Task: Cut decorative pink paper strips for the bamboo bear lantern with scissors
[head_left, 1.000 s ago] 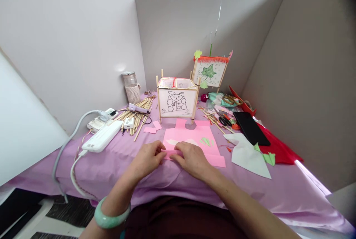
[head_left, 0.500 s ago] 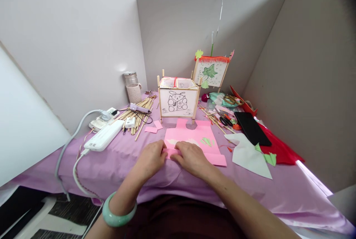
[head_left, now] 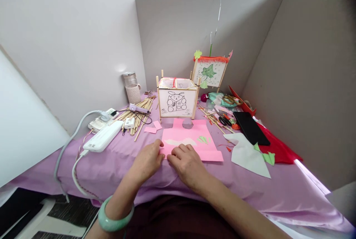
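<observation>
A large pink paper point(head_left: 189, 133) with notches at its far edge lies on the purple cloth, and a strip along its near edge is folded over. My left hand point(head_left: 150, 159) pinches the near left corner between thumb and fingers. Close beside it, my right hand point(head_left: 187, 161) rests bent fingers and thumb on the same near edge. A cream paper scrap point(head_left: 179, 142) and green paper pieces point(head_left: 204, 139) lie on the pink sheet. Behind it stands a stick-framed box lantern point(head_left: 178, 102) with a bunny drawing.
On the left are wooden sticks point(head_left: 143, 109), a lilac glue gun point(head_left: 139, 109), a white power bank point(head_left: 103, 136) and a bottle point(head_left: 132, 89). On the right are black scissors point(head_left: 224, 120), a black phone point(head_left: 251, 128) and white paper point(head_left: 247, 155). Grey partitions surround the table.
The pink sheet has shifted slightly left, and its near strip looks flatter. My right hand has moved slightly left and its fingers have drawn in on the edge.
</observation>
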The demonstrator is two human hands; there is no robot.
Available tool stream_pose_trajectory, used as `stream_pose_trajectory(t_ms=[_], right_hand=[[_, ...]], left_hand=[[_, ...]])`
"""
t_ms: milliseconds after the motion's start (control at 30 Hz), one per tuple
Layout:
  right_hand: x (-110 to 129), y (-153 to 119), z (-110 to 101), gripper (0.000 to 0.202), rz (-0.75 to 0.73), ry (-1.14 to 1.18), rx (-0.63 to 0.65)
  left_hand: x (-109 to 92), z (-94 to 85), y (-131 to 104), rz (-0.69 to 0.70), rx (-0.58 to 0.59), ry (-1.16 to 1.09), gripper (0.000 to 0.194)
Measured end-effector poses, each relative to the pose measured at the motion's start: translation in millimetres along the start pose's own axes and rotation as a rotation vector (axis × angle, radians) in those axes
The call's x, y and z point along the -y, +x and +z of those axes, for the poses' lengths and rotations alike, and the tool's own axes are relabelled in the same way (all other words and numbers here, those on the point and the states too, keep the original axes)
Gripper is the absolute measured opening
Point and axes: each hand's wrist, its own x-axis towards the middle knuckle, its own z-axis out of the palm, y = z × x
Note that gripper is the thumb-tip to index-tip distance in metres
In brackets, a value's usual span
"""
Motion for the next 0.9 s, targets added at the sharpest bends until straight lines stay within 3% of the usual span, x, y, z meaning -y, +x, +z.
stream_pose_trajectory(t_ms=[133,267,333,433,533,633,900], right_hand=[[1,-5,-3,0.014,-0.005,0.041,0.039],[1,-7,-6,0.016,0.008,0.074,0.055],[1,-7,-6,0.016,0.014,0.082,0.054],[1,-7,-3,0.012,0.016,0.086,0.041],[1,-8,-2,0.009,0.014,0.079,0.035],[3,-8,-4,0.010,0.015,0.067,0.042],[8,-11,-6,0.017,0.064,0.075,0.026]], left_hand=[[9,-0.2,0,0.003,-0.042,0.005,0.021],[11,1.1,-5,-0.022,-0.301,0.085,0.015],[5,8.2,-13,0.086,-0.413,0.077,0.014],[-6,29.0,-29,0.377,-0.464,0.090,0.018],[-12,48.7,-43,0.471,-0.596,0.173,0.028],[-12,53.5,-52,0.455,-0.587,0.236,0.033],[-13,41.3,-59,0.375,-0.519,0.335,0.028]])
